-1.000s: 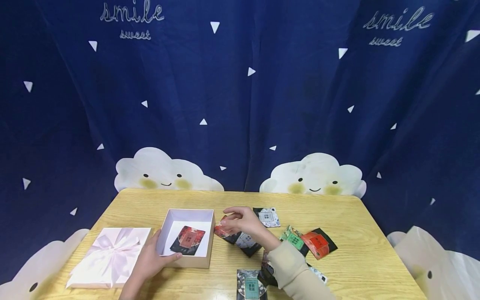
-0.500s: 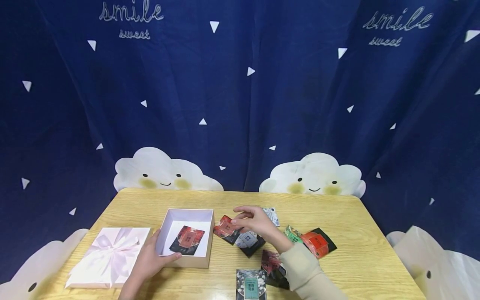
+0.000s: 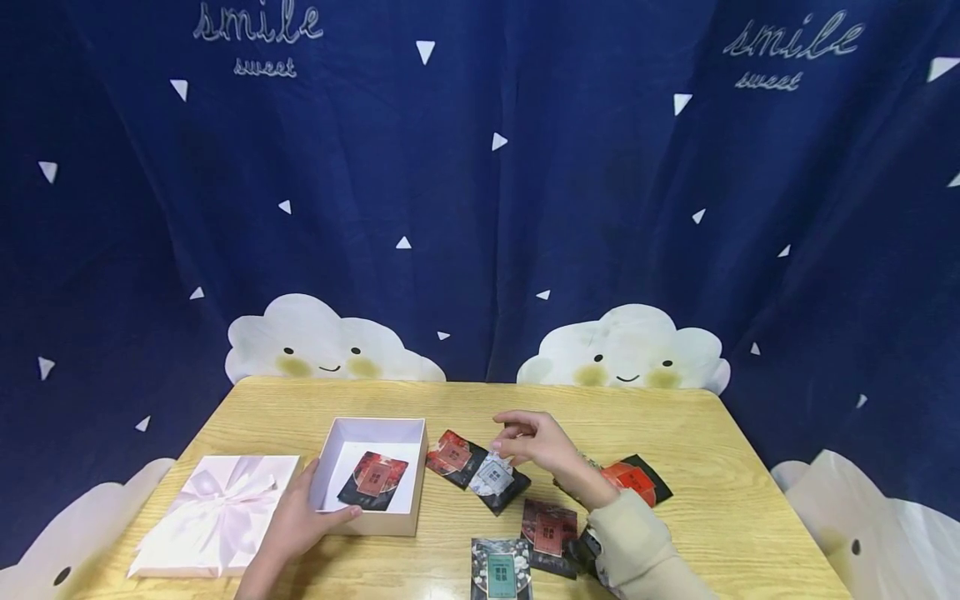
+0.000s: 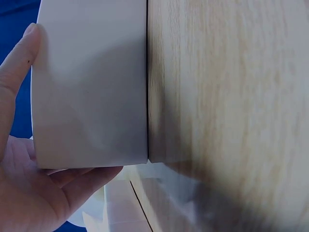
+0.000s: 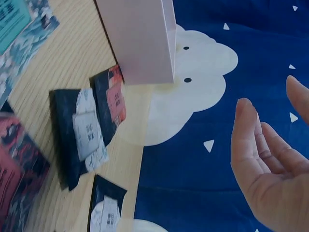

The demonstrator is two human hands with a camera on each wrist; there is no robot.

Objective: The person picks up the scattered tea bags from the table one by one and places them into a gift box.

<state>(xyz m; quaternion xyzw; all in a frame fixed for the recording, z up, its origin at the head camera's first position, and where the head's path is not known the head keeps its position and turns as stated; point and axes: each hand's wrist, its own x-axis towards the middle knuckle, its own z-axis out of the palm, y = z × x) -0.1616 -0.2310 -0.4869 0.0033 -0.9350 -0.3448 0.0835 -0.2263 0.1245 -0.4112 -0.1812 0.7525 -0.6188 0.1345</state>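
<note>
My left hand [image 3: 300, 518] grips the near-left corner of an open white box [image 3: 386, 523], its thumb across the front wall. In the left wrist view the thumb lies at the rim and the fingers go round the box's side [image 4: 91, 96]. One red-and-black sachet [image 3: 372, 481] lies inside. My right hand [image 3: 542, 448] hovers over the table, fingers loosely bent, holding nothing; the right wrist view shows a gap between thumb and fingers. Nearest below it is a white-flowered black sachet [image 3: 495, 479], overlapping a red-flowered one [image 3: 453, 457] beside the box.
Left of the box is a white lid [image 3: 225, 512] with a pale pink ribbon bow. A teal-labelled sachet [image 3: 501, 573] and a dark red one [image 3: 550, 533] lie near the front. An orange-red sachet [image 3: 636, 478] sits at the right, partly behind my right forearm.
My right hand has moved right, away from the box, uncovering the red-flowered and white-flowered sachets. My left hand and the box have stayed in place.
</note>
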